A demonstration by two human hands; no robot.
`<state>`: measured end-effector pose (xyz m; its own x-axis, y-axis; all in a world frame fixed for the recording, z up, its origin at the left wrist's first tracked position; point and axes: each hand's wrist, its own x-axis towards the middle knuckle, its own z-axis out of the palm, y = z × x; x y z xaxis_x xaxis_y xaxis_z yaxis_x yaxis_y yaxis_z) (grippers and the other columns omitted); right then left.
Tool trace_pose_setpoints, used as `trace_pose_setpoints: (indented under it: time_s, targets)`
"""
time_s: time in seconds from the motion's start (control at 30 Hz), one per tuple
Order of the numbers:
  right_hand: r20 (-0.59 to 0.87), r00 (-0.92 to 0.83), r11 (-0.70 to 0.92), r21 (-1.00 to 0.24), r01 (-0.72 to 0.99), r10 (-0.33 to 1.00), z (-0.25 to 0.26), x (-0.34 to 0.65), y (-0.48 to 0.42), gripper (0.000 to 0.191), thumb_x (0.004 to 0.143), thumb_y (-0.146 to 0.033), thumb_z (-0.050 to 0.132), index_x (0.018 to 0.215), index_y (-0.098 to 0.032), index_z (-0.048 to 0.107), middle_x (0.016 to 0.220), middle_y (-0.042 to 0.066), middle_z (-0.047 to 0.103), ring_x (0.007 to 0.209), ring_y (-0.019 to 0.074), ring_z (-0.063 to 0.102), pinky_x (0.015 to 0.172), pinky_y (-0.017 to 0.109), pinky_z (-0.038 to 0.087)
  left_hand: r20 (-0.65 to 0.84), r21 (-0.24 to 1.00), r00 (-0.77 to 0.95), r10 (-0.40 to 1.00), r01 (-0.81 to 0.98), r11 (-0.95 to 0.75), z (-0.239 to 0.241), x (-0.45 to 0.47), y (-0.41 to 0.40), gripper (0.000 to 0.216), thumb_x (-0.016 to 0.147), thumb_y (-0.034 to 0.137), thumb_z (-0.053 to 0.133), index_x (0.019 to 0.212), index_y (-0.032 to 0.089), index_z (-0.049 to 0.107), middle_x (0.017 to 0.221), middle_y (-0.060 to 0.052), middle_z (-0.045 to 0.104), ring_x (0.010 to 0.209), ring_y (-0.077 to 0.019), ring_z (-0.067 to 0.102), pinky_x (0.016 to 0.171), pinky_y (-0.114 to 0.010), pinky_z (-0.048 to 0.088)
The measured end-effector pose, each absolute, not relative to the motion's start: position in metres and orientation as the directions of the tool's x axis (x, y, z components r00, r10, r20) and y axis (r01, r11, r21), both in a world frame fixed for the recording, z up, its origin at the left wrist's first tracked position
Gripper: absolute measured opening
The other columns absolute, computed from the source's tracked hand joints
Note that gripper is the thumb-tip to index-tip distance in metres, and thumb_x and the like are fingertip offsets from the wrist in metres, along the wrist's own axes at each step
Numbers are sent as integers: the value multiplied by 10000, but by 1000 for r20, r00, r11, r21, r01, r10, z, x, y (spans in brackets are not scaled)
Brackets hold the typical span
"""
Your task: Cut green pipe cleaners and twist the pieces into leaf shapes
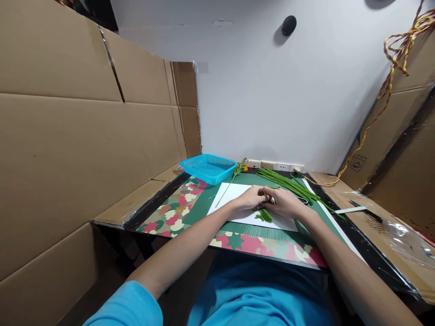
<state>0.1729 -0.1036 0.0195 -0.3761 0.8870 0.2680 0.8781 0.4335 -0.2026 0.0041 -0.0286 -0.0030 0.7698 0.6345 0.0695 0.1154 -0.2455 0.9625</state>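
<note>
Left hand (249, 198) and right hand (285, 203) meet over the white sheet (234, 192), both grips pinched on a green pipe cleaner piece (263, 214) between fingertips. Blue basket (208, 168) left of sheet; green stem bundle (288, 184) right-behind.

Probably a craft booth: cardboard walls (68, 136), cutting mat (204, 206).

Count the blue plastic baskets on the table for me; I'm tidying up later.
1. The blue plastic mesh basket sits at the table's far left corner, beside the cardboard wall. Another could be hidden outside the view.
</note>
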Motion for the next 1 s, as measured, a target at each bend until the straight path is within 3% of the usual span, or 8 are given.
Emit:
trace_pose_setpoints:
  time_s: [1.0]
  targets:
    - [260, -373, 430, -218, 876, 891, 19, 174, -104, 265, 946, -394, 616, 1164, -243, 611, 911, 37, 708, 775, 193, 621, 618, 258, 269, 91, 934, 771, 630, 153, -323, 1, 4, -29, 175, 815, 252, 598, 871, 102, 669, 710, -29, 597, 539, -90, 453, 517, -248, 325]
